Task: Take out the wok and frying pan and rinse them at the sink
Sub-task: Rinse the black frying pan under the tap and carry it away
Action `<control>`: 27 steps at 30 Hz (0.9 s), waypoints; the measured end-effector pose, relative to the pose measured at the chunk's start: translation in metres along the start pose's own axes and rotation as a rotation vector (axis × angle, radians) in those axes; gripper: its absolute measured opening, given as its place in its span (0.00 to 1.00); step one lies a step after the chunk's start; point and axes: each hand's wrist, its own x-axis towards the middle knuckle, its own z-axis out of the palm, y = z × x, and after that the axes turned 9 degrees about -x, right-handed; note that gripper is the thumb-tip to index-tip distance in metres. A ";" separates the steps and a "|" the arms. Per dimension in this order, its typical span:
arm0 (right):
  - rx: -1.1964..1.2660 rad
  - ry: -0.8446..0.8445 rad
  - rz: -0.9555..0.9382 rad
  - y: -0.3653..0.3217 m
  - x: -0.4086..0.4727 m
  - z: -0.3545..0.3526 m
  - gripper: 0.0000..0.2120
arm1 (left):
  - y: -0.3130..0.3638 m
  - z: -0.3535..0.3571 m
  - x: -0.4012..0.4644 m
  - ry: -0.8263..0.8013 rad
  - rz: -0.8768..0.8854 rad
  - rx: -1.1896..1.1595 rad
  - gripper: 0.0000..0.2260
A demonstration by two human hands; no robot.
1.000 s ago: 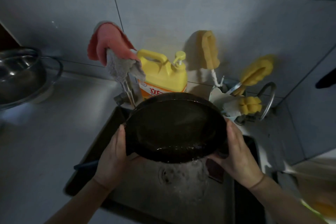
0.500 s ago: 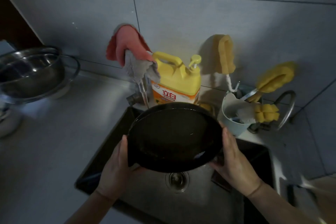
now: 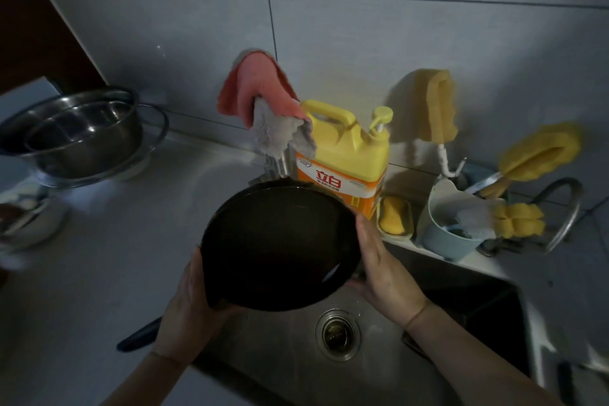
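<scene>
Dark pan is held tilted above the sink, over the drain. Left hand grips its lower left rim, right hand its right rim, fingers curled behind it. Yellow detergent bottle stands just behind; steel pots sit on the table at left

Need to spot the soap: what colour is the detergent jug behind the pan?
Yellow plastic detergent jug with an orange label, head view.
</scene>
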 end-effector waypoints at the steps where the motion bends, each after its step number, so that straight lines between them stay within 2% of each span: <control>1: 0.002 -0.003 0.000 0.000 0.002 0.002 0.60 | -0.002 -0.002 -0.001 0.003 0.009 0.021 0.55; 7: -0.011 0.009 0.008 0.006 0.005 0.004 0.61 | 0.009 -0.002 0.007 0.003 0.051 -0.020 0.54; 11: -0.034 0.040 0.029 0.016 -0.004 -0.004 0.62 | 0.013 0.009 0.013 0.001 0.131 0.001 0.51; 15: -0.057 0.084 0.056 0.024 -0.021 -0.012 0.63 | 0.009 0.025 0.017 -0.033 0.240 0.062 0.53; 21: -0.092 0.096 0.114 0.037 -0.041 -0.024 0.63 | 0.027 0.043 0.023 -0.045 0.281 0.094 0.48; 27: -0.075 0.072 0.092 0.035 -0.038 -0.023 0.63 | 0.018 0.043 0.018 -0.085 0.245 0.102 0.51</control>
